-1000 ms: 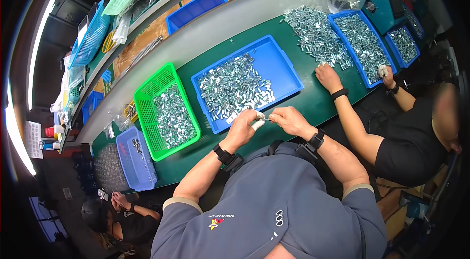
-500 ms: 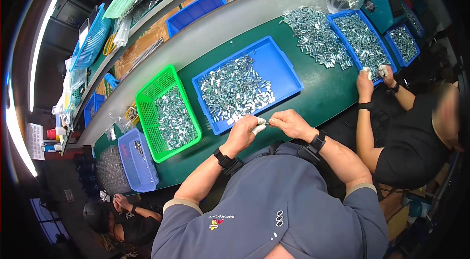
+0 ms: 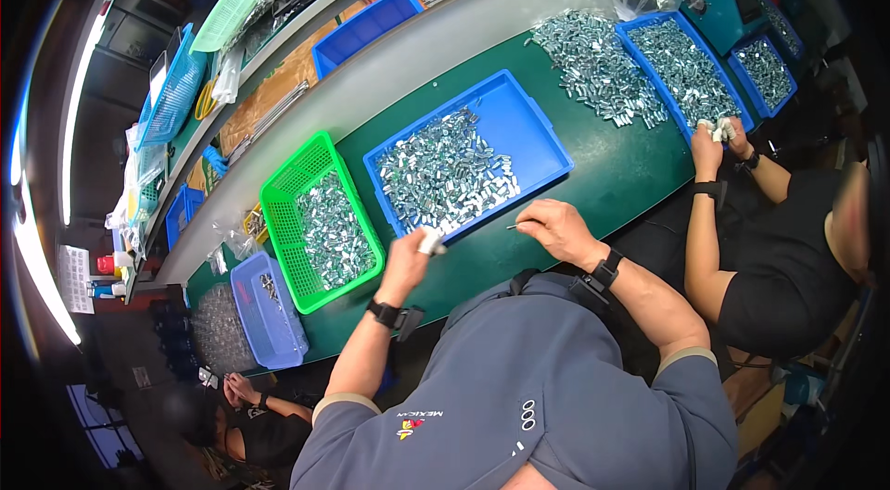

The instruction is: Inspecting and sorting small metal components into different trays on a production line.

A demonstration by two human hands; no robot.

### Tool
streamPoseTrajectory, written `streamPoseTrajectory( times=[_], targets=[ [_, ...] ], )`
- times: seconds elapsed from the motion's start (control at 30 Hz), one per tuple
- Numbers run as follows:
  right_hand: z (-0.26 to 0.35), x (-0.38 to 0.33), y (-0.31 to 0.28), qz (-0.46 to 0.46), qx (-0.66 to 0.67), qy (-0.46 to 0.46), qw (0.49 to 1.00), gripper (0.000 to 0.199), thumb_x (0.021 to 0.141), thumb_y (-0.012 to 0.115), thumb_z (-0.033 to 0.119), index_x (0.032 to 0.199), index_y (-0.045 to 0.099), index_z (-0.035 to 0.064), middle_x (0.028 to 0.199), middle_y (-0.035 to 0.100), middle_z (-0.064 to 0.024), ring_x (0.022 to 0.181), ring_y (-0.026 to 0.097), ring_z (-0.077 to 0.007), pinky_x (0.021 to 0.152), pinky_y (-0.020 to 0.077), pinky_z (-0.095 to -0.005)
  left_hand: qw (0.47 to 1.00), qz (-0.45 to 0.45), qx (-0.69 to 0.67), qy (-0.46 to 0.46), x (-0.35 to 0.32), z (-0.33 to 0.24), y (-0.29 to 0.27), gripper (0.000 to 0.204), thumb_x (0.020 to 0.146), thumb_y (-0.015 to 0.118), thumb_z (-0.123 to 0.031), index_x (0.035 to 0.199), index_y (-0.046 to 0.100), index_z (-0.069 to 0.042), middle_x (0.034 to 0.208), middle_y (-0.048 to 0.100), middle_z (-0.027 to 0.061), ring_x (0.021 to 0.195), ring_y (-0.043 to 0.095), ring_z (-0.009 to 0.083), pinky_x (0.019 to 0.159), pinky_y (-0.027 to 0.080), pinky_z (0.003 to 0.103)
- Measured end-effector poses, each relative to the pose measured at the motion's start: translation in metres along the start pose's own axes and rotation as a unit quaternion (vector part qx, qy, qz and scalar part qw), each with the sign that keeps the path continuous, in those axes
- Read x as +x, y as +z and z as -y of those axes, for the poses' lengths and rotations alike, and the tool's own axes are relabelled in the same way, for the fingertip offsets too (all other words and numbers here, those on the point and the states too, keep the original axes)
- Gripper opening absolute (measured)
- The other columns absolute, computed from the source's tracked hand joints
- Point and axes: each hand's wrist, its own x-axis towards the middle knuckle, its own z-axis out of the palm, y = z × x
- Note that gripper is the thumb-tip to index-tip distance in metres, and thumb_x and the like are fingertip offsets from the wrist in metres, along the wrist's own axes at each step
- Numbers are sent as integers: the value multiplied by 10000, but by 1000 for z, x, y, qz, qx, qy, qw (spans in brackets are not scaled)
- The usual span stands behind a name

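Observation:
My right hand (image 3: 558, 232) is closed in a pinch over the table's near edge, to the right of a blue tray (image 3: 540, 133). A short, thin, dark rod (image 3: 513, 228) sticks out from its fingertips. My left hand (image 3: 408, 260), with white covers on its fingertips, is between the blue tray's near left corner and a green basket (image 3: 298, 281). Its fingers are drawn together and slightly blurred; anything in them is too small to make out. Many small silvery metal cylinders (image 3: 445, 165) fill the tray's left part, and similar metal pieces (image 3: 332, 230) lie in the basket.
More metal cylinders (image 3: 598, 63) are heaped on the green table, beside another full blue tray (image 3: 681, 68). A co-worker's hands (image 3: 718, 142) are at that tray. A bluish bin (image 3: 269, 332) stands at the left. Another person's hands (image 3: 241, 388) show at lower left.
My left hand has moved left and slightly down, away from my right hand, toward the green basket. My right hand has barely shifted; the thin rod in it now shows.

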Motion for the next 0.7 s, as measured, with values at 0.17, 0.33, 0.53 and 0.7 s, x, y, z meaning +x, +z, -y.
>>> streamPoseTrajectory(
  times=[0.17,0.33,0.53,0.7],
  targets=[
    [-15,-26,-15,2,93,162,982,165,929,709,177,942,729,14,837,705,-109,740,667,-265,677,511,-362,981,-124,132,-66,-20,62,-80,199,1002,646,-205,1054,719,-27,924,763,115,862,729,263,794,554,381],
    [-23,-43,-17,-14,124,248,961,182,939,706,163,981,738,-11,831,719,-84,732,642,-160,667,491,-311,909,-255,323,66,-4,62,-77,224,893,768,-170,1083,721,-60,1043,704,155,1025,654,364,884,529,435],
    [-18,-49,-22,-28,125,257,958,189,938,707,174,988,736,-6,837,724,-97,720,649,-168,663,494,-312,952,-44,201,227,80,7,33,269,869,783,-167,1117,719,-86,1028,695,151,984,651,375,858,529,450],
    [-21,-62,-29,-63,145,277,948,197,941,708,178,989,735,-12,835,726,-92,726,648,-167,670,494,-307,918,126,230,297,137,-34,90,229,905,730,-161,1124,724,-95,984,656,135,963,645,368,834,529,457]
  ],
)
